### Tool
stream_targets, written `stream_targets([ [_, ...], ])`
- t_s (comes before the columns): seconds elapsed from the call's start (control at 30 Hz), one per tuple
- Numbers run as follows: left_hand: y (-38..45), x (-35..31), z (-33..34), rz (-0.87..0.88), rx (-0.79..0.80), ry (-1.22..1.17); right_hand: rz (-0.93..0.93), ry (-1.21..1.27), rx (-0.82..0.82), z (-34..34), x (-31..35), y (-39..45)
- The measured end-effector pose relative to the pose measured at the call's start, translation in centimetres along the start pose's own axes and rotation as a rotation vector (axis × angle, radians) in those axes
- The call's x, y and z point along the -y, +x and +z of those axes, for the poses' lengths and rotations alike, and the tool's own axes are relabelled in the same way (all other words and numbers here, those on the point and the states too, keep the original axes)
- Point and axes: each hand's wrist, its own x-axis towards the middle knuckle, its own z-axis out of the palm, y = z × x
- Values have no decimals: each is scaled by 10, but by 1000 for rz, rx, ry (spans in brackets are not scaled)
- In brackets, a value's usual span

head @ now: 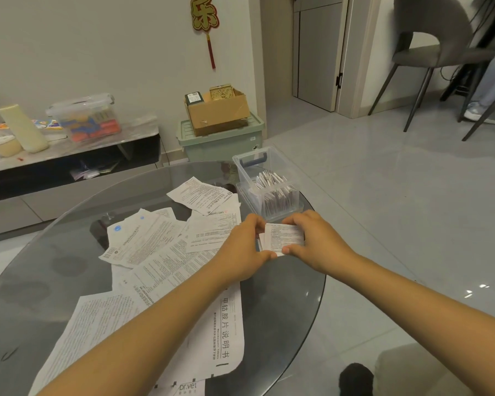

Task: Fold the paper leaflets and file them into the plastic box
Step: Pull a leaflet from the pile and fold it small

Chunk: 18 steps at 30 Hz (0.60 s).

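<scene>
One folded leaflet (283,238) at frame centre, pinched between left hand (245,250) and right hand (315,241), each grip curled round its edges, about six loose sheets (143,241) spread on the glass desk (40,281), one clear box (269,184) of folded leaflets just above the hands

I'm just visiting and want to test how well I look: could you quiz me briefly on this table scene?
1. True or false: the clear box already holds folded papers.
2. What do the left hand and right hand hold between them?
3. Where do the unfolded leaflets lie: A on the floor, B on the glass table, C in the cardboard box?

Key: 1 true. 2 a small folded leaflet. 3 B.
</scene>
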Motion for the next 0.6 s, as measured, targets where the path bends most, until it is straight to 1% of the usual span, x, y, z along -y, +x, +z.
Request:
stream_targets([
  [0.1,2,-1,-1,-22,8,-48,-27,-75,3,2,0,-1],
  [0.17,0,-2,-1,0,18,-86,-52,-149,19,3,0,-1],
  [0.23,-2,-2,-1,42,22,-102,-53,-165,55,3,0,0],
  [0.3,-4,-2,-1,82,12,-92,-34,-119,66,4,-1,1],
  [0.43,-7,0,3,180,-3,-37,-18,52,9,5,-3,2],
  [0.5,-6,0,5,219,-64,-48,-40,71,-35,3,-2,1],
  [0.6,-4,-1,4,192,-170,-119,-92,22,-84,0,1,-2],
])
